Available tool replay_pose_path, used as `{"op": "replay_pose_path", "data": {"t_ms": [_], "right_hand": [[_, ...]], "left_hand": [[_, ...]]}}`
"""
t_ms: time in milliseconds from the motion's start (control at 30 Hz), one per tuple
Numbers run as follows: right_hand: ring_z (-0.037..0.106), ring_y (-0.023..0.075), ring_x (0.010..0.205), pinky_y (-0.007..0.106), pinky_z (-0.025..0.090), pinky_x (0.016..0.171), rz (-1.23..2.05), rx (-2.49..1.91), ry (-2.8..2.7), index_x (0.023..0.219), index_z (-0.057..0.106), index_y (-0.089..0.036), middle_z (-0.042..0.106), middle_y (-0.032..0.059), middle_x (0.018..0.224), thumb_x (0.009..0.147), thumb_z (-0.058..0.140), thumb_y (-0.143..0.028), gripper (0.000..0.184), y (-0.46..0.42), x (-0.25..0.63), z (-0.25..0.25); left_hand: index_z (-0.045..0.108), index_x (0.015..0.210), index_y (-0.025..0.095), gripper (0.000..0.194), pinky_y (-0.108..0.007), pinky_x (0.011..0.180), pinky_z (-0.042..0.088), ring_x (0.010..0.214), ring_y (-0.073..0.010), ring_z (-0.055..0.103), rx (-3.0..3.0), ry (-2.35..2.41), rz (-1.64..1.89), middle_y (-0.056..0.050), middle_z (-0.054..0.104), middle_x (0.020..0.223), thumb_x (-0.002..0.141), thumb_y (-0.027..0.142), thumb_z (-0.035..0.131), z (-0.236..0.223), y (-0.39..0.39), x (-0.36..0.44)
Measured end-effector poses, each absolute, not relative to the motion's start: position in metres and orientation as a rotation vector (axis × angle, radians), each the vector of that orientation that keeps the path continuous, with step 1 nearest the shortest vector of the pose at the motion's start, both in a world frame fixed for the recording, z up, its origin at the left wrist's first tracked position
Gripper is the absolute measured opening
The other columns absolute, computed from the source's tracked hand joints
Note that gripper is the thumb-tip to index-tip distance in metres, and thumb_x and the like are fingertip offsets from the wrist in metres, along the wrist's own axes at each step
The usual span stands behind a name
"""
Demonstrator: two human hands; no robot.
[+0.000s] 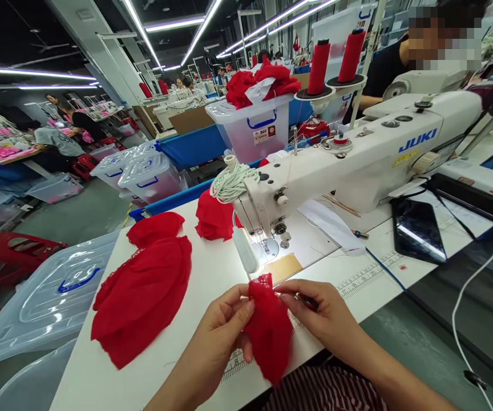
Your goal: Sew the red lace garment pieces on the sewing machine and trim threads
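A small red fabric piece [269, 328] with a lace edge at its top hangs between my hands at the table's front edge. My left hand [225, 325] is closed, pinching its left side between thumb and fingers. On the other side, my right hand [321, 308] is closed at the upper right edge of the fabric. A dark object [308, 301], too hidden to name, is tucked in my right palm. Just beyond my hands is the needle area of a white JUKI sewing machine [315, 171]. Red fabric pieces [144, 297] lie stacked left of my hands.
Another red piece [214, 216] lies behind the needle. A phone [417, 229] and a white strip [332, 225] are on the right of the table [203, 274]. A lidded plastic bin [53, 291] stands at left. A co-worker [383, 68] sits beyond the machine.
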State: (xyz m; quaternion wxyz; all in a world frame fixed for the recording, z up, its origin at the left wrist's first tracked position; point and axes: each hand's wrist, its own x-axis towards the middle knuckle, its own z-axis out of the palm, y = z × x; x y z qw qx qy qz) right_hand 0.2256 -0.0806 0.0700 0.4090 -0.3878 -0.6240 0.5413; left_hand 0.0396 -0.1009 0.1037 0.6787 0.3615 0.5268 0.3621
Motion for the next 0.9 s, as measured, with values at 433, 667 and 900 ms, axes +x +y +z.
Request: {"op": "replay_pose_path", "data": {"t_ms": [433,667,900], "right_hand": [[0.056,0.0148,0.073,0.025,0.045,0.064,1.038,-1.061,-1.402,0.071,0.062,-0.020,0.062,0.0011,0.078,0.086,0.054,-0.030,0.019,-0.070,0.200,0.051],[0.056,0.0137,0.068,0.023,0.046,0.062,1.125,-1.130,-1.336,0.081,0.057,-0.020,0.061,0.0004,0.080,0.080,0.054,-0.025,0.006,-0.059,0.198,0.047],[0.056,0.0154,0.069,0.027,0.045,0.066,0.764,-1.242,-1.483,0.074,0.057,-0.021,0.061,0.0017,0.079,0.079,0.052,-0.024,0.007,-0.055,0.198,0.044]], "left_hand": [[0.071,0.082,0.014,0.025,-0.013,0.047,0.045,0.052,-0.0043,0.050,0.669,1.184,1.085,0.000,0.062,0.070,0.071,0.036,0.075,0.076,-0.085,0.067],[0.067,0.061,0.014,0.020,-0.019,0.074,0.054,0.073,-0.0095,0.060,0.454,1.014,1.242,0.001,0.062,0.068,0.063,0.027,0.082,0.073,-0.073,0.067],[0.071,0.074,0.013,0.013,-0.024,0.076,0.055,0.077,-0.0132,0.063,0.560,0.998,1.209,-0.003,0.067,0.077,0.069,0.024,0.078,0.064,-0.071,0.073]]}}
